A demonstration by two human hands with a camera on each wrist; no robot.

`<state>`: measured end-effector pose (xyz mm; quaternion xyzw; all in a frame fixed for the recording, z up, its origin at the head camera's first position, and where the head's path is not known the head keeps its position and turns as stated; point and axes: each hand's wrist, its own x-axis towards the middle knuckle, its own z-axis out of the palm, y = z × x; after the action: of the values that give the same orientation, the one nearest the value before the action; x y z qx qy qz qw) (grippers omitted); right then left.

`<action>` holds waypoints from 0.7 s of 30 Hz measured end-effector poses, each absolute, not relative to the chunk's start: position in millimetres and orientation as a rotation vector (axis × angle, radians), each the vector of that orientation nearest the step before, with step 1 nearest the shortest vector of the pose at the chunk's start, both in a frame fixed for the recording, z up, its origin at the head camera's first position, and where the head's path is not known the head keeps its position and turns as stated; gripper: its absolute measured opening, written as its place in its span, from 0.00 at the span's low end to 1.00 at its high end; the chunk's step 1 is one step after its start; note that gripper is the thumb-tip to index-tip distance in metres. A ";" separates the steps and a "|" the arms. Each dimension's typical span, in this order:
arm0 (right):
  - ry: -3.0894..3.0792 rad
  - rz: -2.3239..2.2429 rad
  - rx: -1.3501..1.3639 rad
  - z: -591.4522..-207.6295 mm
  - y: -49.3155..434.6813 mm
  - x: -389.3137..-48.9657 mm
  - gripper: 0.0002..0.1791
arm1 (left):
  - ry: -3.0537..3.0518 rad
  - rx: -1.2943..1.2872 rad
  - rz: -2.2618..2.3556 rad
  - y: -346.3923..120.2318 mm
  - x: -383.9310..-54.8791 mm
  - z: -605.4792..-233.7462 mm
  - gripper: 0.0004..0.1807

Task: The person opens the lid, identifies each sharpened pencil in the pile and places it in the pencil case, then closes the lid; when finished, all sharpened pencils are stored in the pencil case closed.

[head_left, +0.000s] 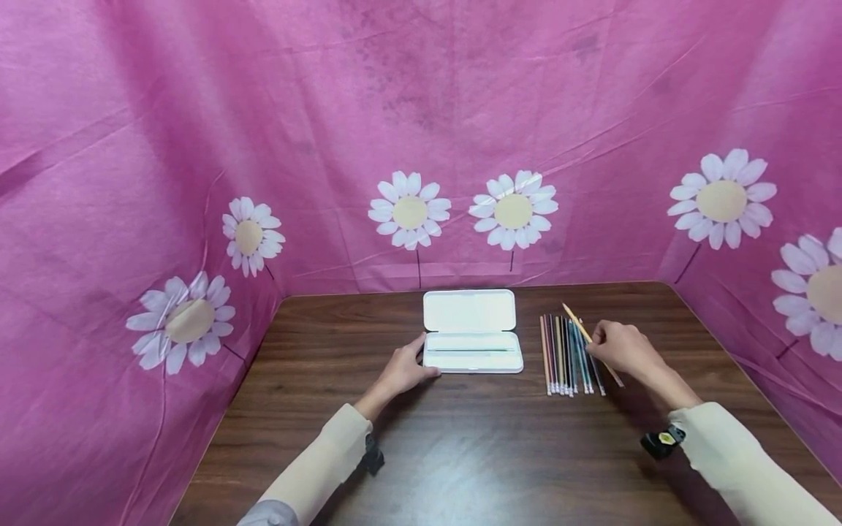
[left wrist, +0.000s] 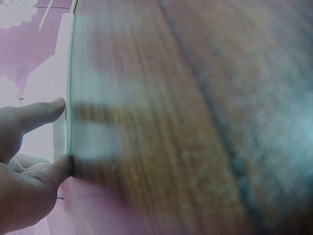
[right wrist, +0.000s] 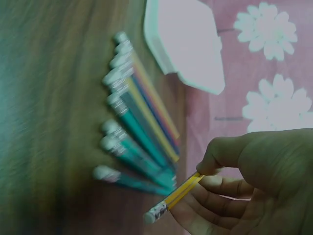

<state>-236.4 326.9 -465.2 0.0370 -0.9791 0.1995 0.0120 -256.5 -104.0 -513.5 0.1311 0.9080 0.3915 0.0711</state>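
A white pencil case [head_left: 472, 363] lies on the table with its lid [head_left: 469, 310] tipped back. Inside it, one thin greenish pencil [head_left: 470, 350] runs lengthwise. My left hand [head_left: 403, 371] holds the case by its left end, thumb at the front corner and fingers along the side. Between the thumb and fingers of my right hand [head_left: 625, 347] is a yellow pencil [right wrist: 183, 192], pinched with its white eraser end sticking out in the right wrist view. It slants over the right side of a row of pencils [head_left: 559, 354] in several colours, their eraser ends toward me.
Dark wood-grain table [head_left: 460, 453] spreads beneath everything. A pink cloth [head_left: 329, 146] printed with white daisies rises behind the back edge and along both sides. The pencil row sits just right of the case.
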 end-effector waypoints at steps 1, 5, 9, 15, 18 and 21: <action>-3.045 0.620 0.138 -461.5 322.8 -237.8 0.09 | 2.732 0.392 1.175 -104.0 -256.5 -513.2 0.51; -3.019 0.606 0.222 -446.9 306.2 -243.5 0.08 | 2.737 0.385 1.167 -103.9 -256.5 -513.2 0.51; -3.000 0.579 0.304 -436.7 291.6 -249.8 0.07 | 2.742 0.392 1.161 -103.7 -256.2 -513.5 0.51; -3.009 0.560 0.398 -425.2 269.6 -259.5 0.06 | 2.756 0.422 1.171 -104.1 -256.6 -513.4 0.50; -3.023 0.552 0.450 -420.9 258.6 -263.5 0.06 | 2.756 0.422 1.172 -104.3 -256.3 -513.5 0.50; -3.041 0.539 0.500 -417.5 247.3 -266.6 0.05 | 2.758 0.419 1.164 -104.4 -255.5 -513.5 0.50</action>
<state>-266.6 247.3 -417.5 0.1599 -0.9720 0.1723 0.0064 -255.5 -104.4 -513.5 0.1384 0.9108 0.3845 0.0593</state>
